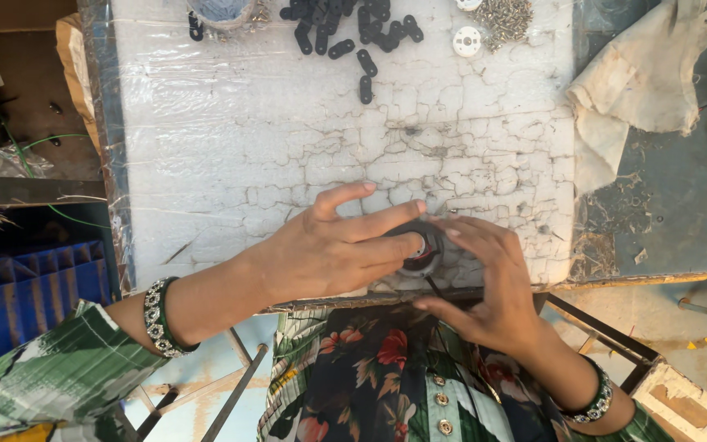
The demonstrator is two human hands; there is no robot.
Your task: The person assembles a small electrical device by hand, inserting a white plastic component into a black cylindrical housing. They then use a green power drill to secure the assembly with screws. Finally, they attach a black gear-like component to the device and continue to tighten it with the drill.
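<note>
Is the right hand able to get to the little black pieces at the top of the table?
Probably yes: bare cracked white table lies between the right hand and the black pieces, with nothing in the way, though it's a long stretch.

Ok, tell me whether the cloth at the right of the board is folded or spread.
Neither neatly: the cream cloth lies crumpled in loose folds, beside the white board, partly draped over its right edge.

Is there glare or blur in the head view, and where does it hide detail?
Head view: bright light washes out the plastic-covered white board; the left hand and right hand are sharp but cover the round black part, leaving it dim.
</note>
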